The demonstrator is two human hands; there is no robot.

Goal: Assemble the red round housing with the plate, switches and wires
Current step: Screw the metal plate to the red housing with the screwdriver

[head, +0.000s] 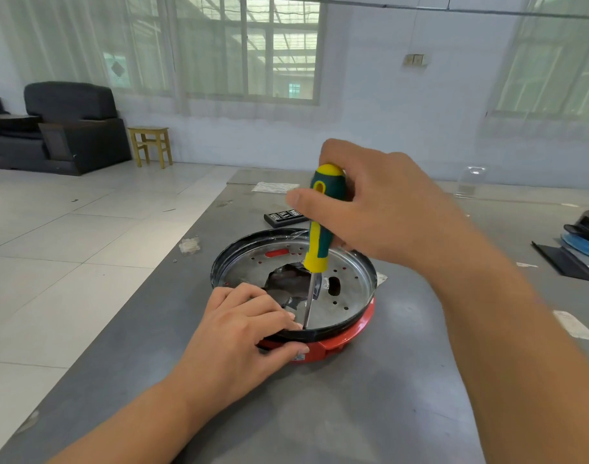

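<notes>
Sitting between both hands, the red housing [333, 346] touches the left hand [243, 333].

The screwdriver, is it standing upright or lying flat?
Nearly upright: the screwdriver has its handle in the right hand and its tip down on the metal plate.

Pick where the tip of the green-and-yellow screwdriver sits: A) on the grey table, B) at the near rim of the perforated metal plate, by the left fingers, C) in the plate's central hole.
B: the green-and-yellow screwdriver reaches the perforated metal plate beside the left hand.
</notes>
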